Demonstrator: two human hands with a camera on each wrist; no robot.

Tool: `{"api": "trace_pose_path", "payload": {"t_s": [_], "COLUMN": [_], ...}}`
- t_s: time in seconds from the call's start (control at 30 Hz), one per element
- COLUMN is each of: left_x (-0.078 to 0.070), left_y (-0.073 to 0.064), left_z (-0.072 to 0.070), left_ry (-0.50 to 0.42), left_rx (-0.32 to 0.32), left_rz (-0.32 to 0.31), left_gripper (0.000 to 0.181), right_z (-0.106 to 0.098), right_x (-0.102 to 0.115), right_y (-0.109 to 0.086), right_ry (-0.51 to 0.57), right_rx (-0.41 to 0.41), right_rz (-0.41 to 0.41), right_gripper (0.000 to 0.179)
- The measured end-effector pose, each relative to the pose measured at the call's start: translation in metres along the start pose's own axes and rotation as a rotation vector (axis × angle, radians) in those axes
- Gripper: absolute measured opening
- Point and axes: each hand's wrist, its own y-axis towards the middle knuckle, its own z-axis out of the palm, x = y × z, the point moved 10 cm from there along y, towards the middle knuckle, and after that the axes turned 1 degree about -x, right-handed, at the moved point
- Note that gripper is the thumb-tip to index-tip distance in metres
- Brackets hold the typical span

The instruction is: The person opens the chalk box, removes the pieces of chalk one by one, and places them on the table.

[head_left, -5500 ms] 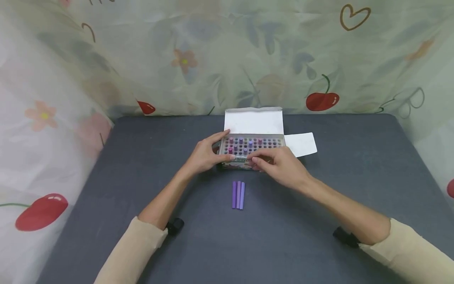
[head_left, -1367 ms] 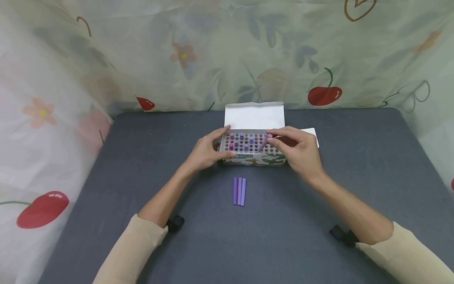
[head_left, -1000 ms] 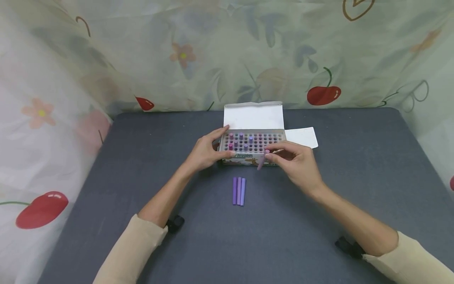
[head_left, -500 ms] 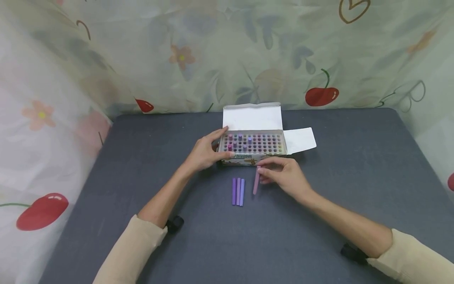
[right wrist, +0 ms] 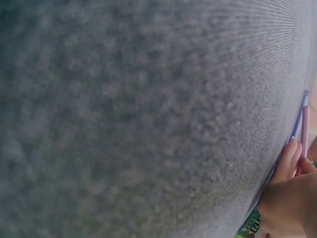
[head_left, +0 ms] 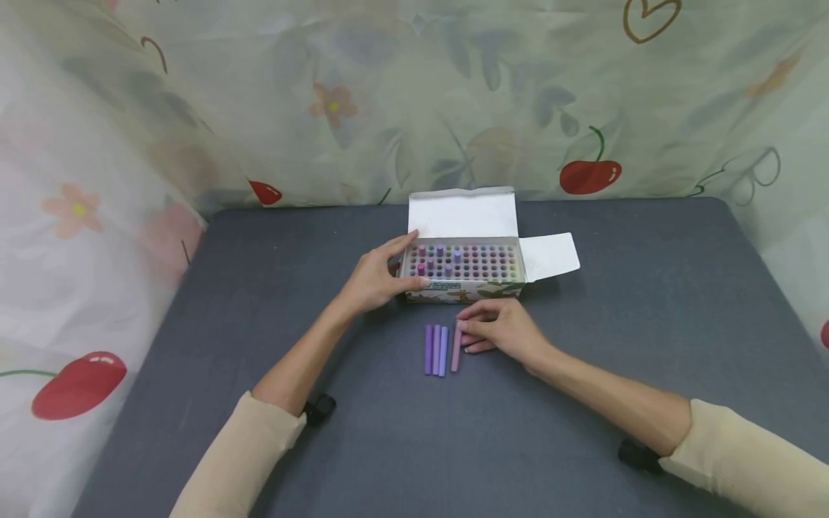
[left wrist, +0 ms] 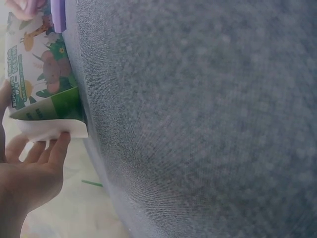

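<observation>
A printed cardboard box stands open at the far middle of the table, its tray of holes holding rows of crayons, several sticking up. My left hand grips the box's left end, thumb on the front edge and index finger at the back corner. In the left wrist view its fingers touch a white end flap. My right hand pinches a pink crayon by its upper end, just right of three purple crayons lying side by side. The right wrist view shows the pink crayon at its edge.
The box's white lid stands raised behind the tray, and a white side flap sticks out to the right. A dark grey cloth covers the table. A patterned curtain hangs behind.
My right hand has lifted the pink crayon out of the tray and carried it down towards the table, beside the three purple ones. My left hand has stayed on the box.
</observation>
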Motion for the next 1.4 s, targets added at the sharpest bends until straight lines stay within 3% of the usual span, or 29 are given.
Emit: {"api": "trace_pose_path", "payload": {"t_s": [0.3,0.9,1.1,1.4], "left_x": [0.001,0.001,0.002,0.002], "left_y": [0.001,0.0,0.001,0.002], "left_z": [-0.001,0.0,0.001,0.001], "left_ry": [0.006,0.005,0.001,0.001], "left_rx": [0.006,0.004,0.0,-0.002], "left_rz": [0.003,-0.001,0.001,0.012], "left_gripper": [0.088,0.087,0.087,0.088], "right_z": [0.001,0.0,0.0,0.009], "right_x": [-0.011,-0.013,-0.01,0.015], "right_y": [0.007,0.009,0.01,0.008], "right_ry": [-0.049,-0.062,-0.054,-0.169], "right_rx": [-0.005,-0.006,0.026,0.143], "right_rz": [0.064,0.091,0.072,-0.032], "right_gripper": [0.021,0.022,0.023,0.025]}}
